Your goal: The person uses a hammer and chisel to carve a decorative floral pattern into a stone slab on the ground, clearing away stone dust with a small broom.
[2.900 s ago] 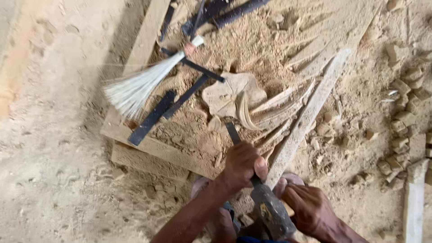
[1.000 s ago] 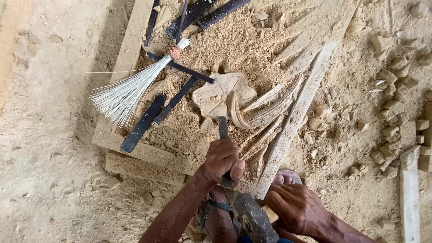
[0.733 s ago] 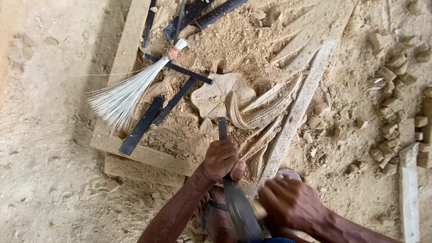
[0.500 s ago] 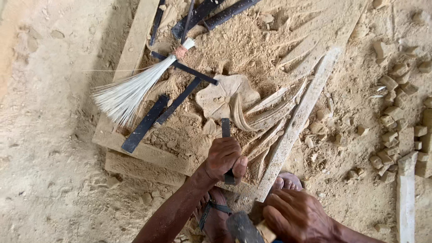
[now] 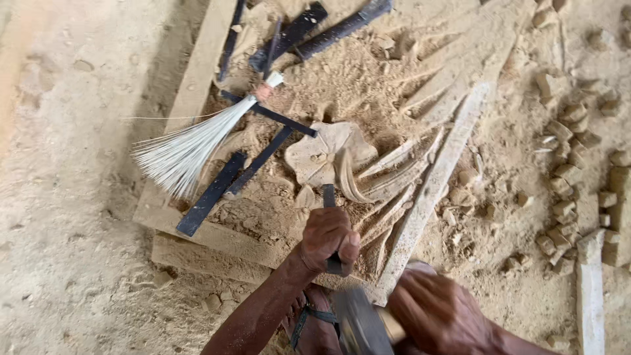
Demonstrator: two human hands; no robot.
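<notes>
My left hand [image 5: 330,238] grips a dark flat chisel [image 5: 328,197] whose tip rests on the pale carved slab [image 5: 342,158], beside a flower shape with long curved leaves. My right hand [image 5: 442,314] holds a hammer [image 5: 360,323] by its wooden handle, the blurred dark head low at the bottom edge, just behind the chisel's end. The slab is covered in sand-coloured dust and chips. A sandalled foot [image 5: 312,323] shows beneath my left forearm.
A white bristle brush [image 5: 190,144] lies on the slab's left part, among several dark flat chisels [image 5: 211,194] and bars [image 5: 342,26]. Broken pale lumps [image 5: 572,171] are strewn at the right. Dusty ground [image 5: 72,197] spreads to the left.
The hammer has swung up and down behind the chisel between frames. My left hand keeps the chisel at nearly the same spot on the carving. The view shifted slightly.
</notes>
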